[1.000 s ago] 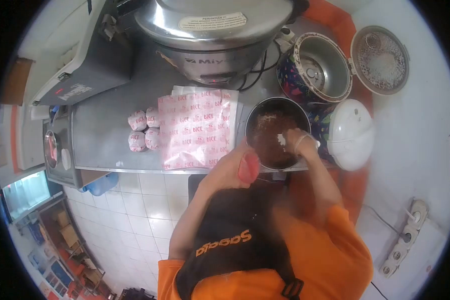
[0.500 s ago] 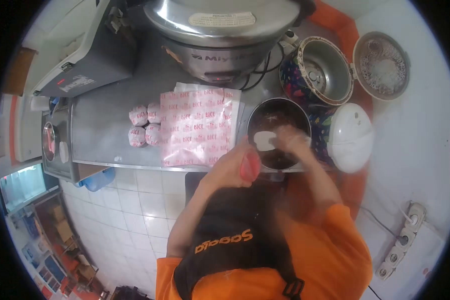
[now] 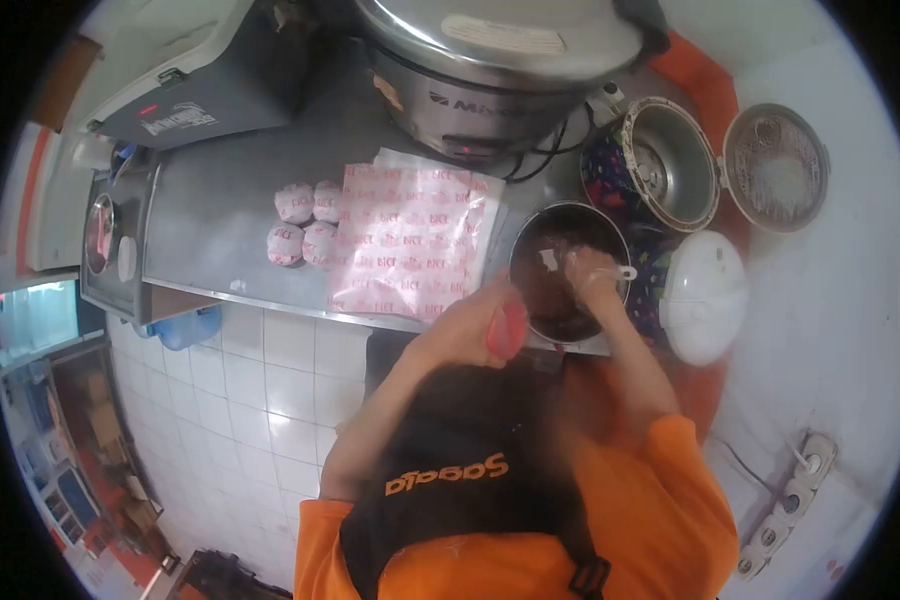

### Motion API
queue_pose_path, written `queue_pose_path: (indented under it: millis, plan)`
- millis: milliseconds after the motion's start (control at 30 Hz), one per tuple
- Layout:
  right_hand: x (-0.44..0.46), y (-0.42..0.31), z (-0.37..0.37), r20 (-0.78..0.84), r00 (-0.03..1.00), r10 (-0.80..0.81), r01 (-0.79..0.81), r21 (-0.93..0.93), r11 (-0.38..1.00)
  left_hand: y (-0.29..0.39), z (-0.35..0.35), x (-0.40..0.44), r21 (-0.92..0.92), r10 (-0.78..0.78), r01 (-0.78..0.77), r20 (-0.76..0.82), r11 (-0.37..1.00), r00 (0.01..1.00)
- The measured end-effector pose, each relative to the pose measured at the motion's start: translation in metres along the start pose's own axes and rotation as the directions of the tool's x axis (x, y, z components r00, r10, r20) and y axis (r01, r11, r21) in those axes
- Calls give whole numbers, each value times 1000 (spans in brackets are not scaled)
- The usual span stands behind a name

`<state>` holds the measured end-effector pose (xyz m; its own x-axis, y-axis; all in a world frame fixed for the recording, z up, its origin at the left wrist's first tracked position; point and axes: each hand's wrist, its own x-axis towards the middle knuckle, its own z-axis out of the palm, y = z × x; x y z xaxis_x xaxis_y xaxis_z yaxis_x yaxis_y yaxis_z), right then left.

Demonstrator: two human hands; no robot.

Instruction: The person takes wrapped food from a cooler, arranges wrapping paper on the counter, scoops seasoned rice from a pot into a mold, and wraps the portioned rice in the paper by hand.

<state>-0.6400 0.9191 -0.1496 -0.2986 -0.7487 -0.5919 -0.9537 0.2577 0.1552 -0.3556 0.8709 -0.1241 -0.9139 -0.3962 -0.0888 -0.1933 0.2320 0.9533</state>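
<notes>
My left hand [image 3: 468,330] is wrapped round a red cup [image 3: 507,331] at the counter's front edge, beside a round dark pot [image 3: 518,238]. Inside that pot my right hand [image 3: 592,277] grips a white scoop [image 3: 626,272], whose handle end sticks out past the fingers. The scoop's head is over the brown contents. Just left of the pot lies a stack of pink-printed wrapping sheets [image 3: 410,240]. Several wrapped round bundles [image 3: 286,243] sit against the sheets' left edge.
A large steel cooker [image 3: 510,105] stands at the back. Right of it is an open patterned rice cooker [image 3: 670,165], with a white-lidded one [image 3: 708,298] in front. A grey cool box [image 3: 220,100] is at the back left. A power strip [image 3: 790,505] is at lower right.
The view has shifted, so the counter appears tilted. My right hand moved within the pot, and the scoop's handle end shows again. My left hand still holds the red cup.
</notes>
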Motion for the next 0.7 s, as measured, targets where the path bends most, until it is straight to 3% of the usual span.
queue_pose_path:
  millis: [100,267,367,467,567,667,700]
  plan:
    - [-2,-9,17,20,981,-192,193,-66,979,3,-2,0,-19,-20,20,-18,1000,1000]
    - [-36,-34,-16,11,991,-131,118,372,921,10,-4,-4,-19,-72,72,-36,997,997]
    - [-27,-16,10,-55,971,-233,229,504,833,8,-3,-1,-102,-98,100,25,990,995]
    - [-21,3,25,-176,960,-216,276,500,821,27,-7,2,-69,-72,62,-139,996,988]
    - [-62,23,-28,-264,958,-110,241,535,810,36,-8,11,-58,-62,44,-361,997,930]
    - [-91,42,-51,-403,915,2,246,564,789,59,-13,43,-41,-118,111,-359,993,926]
    - [-104,47,-58,-439,898,37,247,572,782,55,-6,55,-9,-55,55,-367,998,929]
